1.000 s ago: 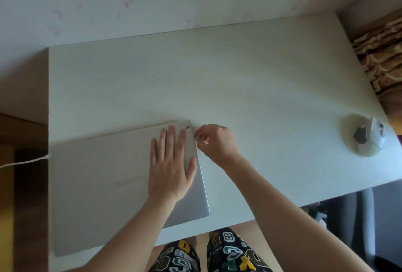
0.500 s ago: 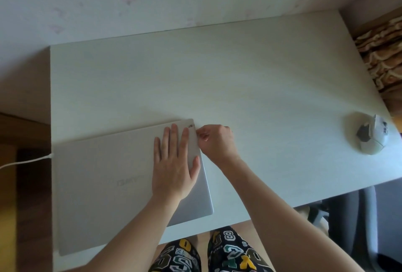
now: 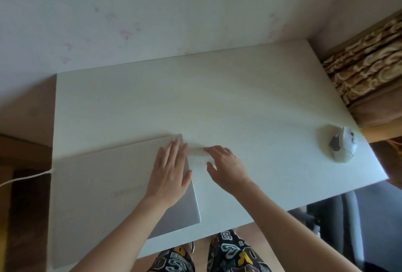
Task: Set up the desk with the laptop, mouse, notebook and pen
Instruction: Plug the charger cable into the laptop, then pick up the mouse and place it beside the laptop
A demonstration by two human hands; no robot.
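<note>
A closed silver laptop (image 3: 104, 189) lies on the left half of the white desk (image 3: 228, 102), tilted a little. My left hand (image 3: 170, 172) rests flat on the lid near its far right corner, fingers spread. Just to the right of the laptop's edge my right hand (image 3: 226, 166) hovers with loose, parted fingers, holding nothing; the frame is blurred around it. A white mouse (image 3: 343, 146) sits near the desk's right edge. No notebook or pen is in view.
A white cable (image 3: 24, 179) runs from the laptop's left side off the desk. A wall stands behind the desk. A patterned fabric (image 3: 365, 65) lies beyond the right end. A grey chair (image 3: 356, 226) is at the lower right.
My right hand has let go at the laptop's right edge, opened its fingers and shifted slightly right. The view has tilted up. My left hand stays on the lid.
</note>
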